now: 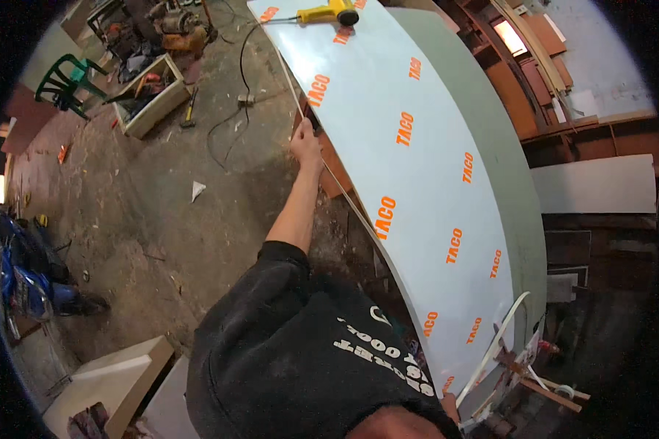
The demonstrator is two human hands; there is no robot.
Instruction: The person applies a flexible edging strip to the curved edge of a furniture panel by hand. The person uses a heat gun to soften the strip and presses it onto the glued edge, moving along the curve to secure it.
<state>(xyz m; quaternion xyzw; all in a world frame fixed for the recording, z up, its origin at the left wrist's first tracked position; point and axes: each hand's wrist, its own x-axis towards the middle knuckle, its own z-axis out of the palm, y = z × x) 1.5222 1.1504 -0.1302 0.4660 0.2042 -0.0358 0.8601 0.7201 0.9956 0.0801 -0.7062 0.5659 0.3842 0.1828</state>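
Note:
A long white panel [432, 183] with orange printing lies before me on a pale green surface [516, 197]. At its left edge, my left hand [306, 143] is closed, with the fingers pinched on a thin pale edging strip [334, 178] that runs along that side. My right hand [449, 407] shows only in part at the panel's near end, close to a curved loose length of whitish strip [490, 349]; its fingers are mostly hidden. A yellow corded power tool [328, 13] with a black round end rests on the panel's far end.
On the concrete floor to the left are an open wooden box [150, 99] of tools, a hammer [190, 108], a green plastic chair [69, 84] and a blue motorbike [36, 285]. A black cable [243, 66] trails nearby. Shelves with boards [534, 66] stand at the right.

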